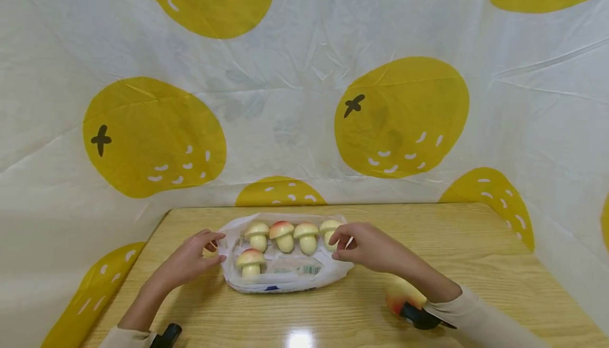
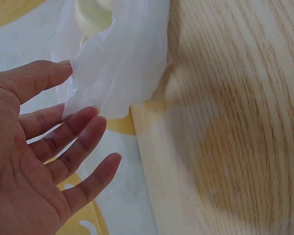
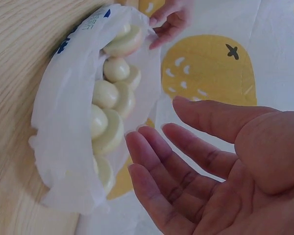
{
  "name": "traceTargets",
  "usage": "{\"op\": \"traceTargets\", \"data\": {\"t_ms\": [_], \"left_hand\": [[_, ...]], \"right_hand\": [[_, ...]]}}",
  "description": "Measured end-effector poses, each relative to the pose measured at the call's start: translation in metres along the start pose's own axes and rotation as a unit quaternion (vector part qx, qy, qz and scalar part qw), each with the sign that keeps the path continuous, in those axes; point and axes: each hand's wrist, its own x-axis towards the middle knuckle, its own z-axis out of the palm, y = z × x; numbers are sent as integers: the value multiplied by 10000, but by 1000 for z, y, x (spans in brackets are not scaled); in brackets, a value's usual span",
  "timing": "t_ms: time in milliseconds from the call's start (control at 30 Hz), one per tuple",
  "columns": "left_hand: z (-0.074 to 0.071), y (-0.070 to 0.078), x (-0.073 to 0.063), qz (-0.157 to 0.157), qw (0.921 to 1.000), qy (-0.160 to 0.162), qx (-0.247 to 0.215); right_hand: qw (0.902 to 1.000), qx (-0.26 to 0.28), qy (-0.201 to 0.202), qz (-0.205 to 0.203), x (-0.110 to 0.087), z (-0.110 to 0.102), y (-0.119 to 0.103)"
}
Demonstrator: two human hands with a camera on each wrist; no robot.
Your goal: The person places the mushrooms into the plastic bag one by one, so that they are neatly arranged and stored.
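Note:
A white plastic bag (image 1: 309,283) lies spread on the table, its mouth facing up. Several toy mushrooms (image 1: 306,238), pale yellow with some reddish caps, are inside it, most along the far side and one near left. At the bag's left edge is my left hand (image 1: 192,258); in the left wrist view its thumb and fingertips touch the thin plastic with a gap between them. My right hand (image 1: 368,246) hovers by the bag's right end, fingers loosely bent and holding nothing in the right wrist view. From the head, it partly covers the rightmost mushroom.
A yellow-and-red rounded object (image 1: 404,294) sits on the wooden table (image 1: 476,253) under my right forearm, partly hidden by the black wrist device (image 1: 421,317). Behind the table hangs a white cloth (image 1: 285,126) printed with yellow fruit.

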Motion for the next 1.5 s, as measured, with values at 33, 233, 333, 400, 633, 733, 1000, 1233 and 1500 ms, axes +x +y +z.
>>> {"op": "traceTargets", "data": {"t_ms": [33, 233, 333, 400, 633, 733, 1000, 1233, 1500], "left_hand": [[0, 0, 0, 7, 10000, -2, -12], [-2, 2, 0, -33, 10000, -35, -29], [-2, 3, 0, -36, 10000, -38, -35], [-2, 3, 0, -30, 10000, -40, -21], [-1, 0, 0, -39, 10000, -14, 36], [0, -1, 0, -48, 10000, -56, -10], [0, -3, 0, -111, 9999, -81, 37], [1, -1, 1, -50, 10000, -64, -17], [0, -3, 1, -12, 10000, -88, 32]], "right_hand": [[10000, -9, 0, -17, -3, -2, 2], [9999, 65, -120, -51, -17, -12, 11], [9995, 54, -261, -158, -23, -17, 16], [9991, 19, -366, -223, -28, -20, 19], [9970, 147, -684, -317, -42, -30, 34], [9951, 256, -888, -351, -50, -35, 41], [9863, 172, -1525, -600, -70, -49, 59], [9818, -148, -1658, -913, -82, -54, 69], [9786, -407, -1798, -916, -85, -51, 78]]}}
